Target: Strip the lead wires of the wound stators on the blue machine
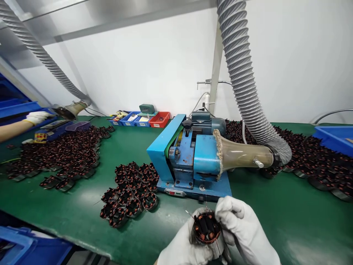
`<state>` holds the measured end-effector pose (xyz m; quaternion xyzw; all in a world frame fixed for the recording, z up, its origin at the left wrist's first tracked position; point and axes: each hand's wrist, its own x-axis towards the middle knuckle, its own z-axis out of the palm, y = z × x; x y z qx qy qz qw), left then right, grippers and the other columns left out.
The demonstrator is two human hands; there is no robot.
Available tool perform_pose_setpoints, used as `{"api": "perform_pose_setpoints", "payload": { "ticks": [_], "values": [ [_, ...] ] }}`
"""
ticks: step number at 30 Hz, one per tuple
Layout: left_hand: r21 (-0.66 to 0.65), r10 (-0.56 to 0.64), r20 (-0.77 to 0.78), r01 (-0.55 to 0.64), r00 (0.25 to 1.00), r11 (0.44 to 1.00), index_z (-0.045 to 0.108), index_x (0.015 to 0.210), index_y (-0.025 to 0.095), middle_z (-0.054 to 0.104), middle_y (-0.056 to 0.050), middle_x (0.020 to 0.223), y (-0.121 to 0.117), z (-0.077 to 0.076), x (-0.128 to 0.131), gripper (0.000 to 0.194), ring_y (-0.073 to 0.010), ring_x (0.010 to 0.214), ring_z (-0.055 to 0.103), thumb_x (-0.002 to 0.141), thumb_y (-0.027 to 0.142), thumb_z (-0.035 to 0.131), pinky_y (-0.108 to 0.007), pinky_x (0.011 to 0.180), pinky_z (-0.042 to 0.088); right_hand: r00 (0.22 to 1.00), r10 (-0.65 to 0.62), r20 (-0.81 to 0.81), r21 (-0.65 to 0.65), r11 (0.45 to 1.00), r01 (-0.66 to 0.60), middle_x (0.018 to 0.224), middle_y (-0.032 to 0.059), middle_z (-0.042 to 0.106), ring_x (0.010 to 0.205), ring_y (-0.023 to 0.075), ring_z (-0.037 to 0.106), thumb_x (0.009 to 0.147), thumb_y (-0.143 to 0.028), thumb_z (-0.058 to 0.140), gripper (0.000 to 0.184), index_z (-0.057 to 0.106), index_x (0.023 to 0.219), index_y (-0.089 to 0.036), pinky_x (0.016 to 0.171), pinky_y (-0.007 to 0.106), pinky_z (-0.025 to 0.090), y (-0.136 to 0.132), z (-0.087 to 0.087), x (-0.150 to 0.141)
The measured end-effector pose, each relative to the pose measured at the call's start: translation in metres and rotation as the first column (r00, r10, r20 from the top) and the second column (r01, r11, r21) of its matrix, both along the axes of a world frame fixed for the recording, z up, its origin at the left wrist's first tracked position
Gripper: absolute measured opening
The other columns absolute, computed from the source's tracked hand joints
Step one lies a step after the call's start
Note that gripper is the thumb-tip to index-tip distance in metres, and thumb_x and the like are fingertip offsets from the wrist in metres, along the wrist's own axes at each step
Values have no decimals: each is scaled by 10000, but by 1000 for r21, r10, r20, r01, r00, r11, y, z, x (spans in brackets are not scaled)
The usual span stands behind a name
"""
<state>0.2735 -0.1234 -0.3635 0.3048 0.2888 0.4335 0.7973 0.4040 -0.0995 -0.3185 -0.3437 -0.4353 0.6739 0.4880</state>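
Observation:
In my gloved left hand [182, 243] I hold a motor stator [207, 228], a metal ring with copper windings and black insulation, its open face turned up toward me. Thin wire ends stick out from its rim at several spots. My gloved right hand [242, 228] is at the stator's right side, thumb and forefinger pinched together by the rim; whatever is between the fingertips is too small to make out. Just beyond my hands stands a blue belt-driven machine [182, 165] with a motor and a tan funnel [242, 154] on its right.
A group of stators [129, 191] sits left of the machine, with larger masses far left [63, 151] and right [303, 162]. A grey hose [239, 55] runs down to the funnel. Small bins [160, 119] line the back. At left, a co-worker's gloved hand [37, 117] reaches in.

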Motion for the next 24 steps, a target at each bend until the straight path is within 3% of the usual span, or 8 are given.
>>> {"api": "perform_pose_setpoints", "payload": {
  "ticks": [2,3,6,9,12,15,19,24],
  "values": [
    [-47,-39,37,41,999,998,649,902,148,678,-112,871,0,-2,1,636,-310,869,651,473,600,777,-394,727,513,987,-4,-163,-142,990,-19,459,-72,424,294,34,289,698,-516,693,395,529,566,-182,304,170,213,-1,-1,0],
    [-52,-56,57,59,997,997,649,919,148,680,-116,886,-1,0,0,621,-315,885,649,500,590,771,-411,752,510,986,-17,-166,-150,989,-8,467,-71,425,306,38,303,688,-527,696,402,525,573,-182,315,173,231,-2,-2,2],
    [4,-39,93,39,995,999,632,1046,202,685,-96,952,-9,11,-8,526,-290,939,643,617,478,758,-446,867,465,991,-29,130,43,999,24,585,-9,558,480,116,503,620,-357,785,217,653,641,-187,452,228,400,-3,-1,7],
    [54,3,105,-9,994,999,624,1109,255,686,-74,1006,-15,21,-17,404,-259,1024,616,742,417,675,-453,967,396,931,-32,363,227,972,-55,671,8,622,623,171,569,548,-180,786,140,725,667,-222,571,260,444,-3,5,8],
    [70,22,88,-28,996,997,655,1072,205,678,-98,1029,-14,22,-17,410,-285,1106,568,741,446,663,-459,1011,355,950,-38,310,130,992,-2,588,-1,613,548,158,549,550,-171,746,74,683,547,-208,515,250,433,-1,9,4],
    [44,12,107,-17,994,999,629,1105,165,652,-120,1063,-13,18,-13,466,-304,1132,547,739,452,662,-455,1004,366,970,-92,224,30,996,87,523,-5,584,494,144,518,561,-221,747,153,630,467,-195,477,244,427,0,7,-3],
    [-28,-3,194,8,981,1000,543,1202,187,635,-113,1060,-17,14,-11,486,-295,1066,593,791,437,610,-452,925,441,949,-162,272,88,986,143,560,-5,577,534,150,524,612,-266,751,161,644,515,-194,514,250,415,-3,1,-6],
    [-59,3,138,5,990,998,614,1103,173,657,-105,1019,-17,14,-10,471,-303,1059,592,730,456,671,-454,925,442,946,-84,313,156,987,36,561,-25,487,542,137,448,726,-327,669,281,545,512,-193,522,250,350,-7,0,0]
  ]
}}
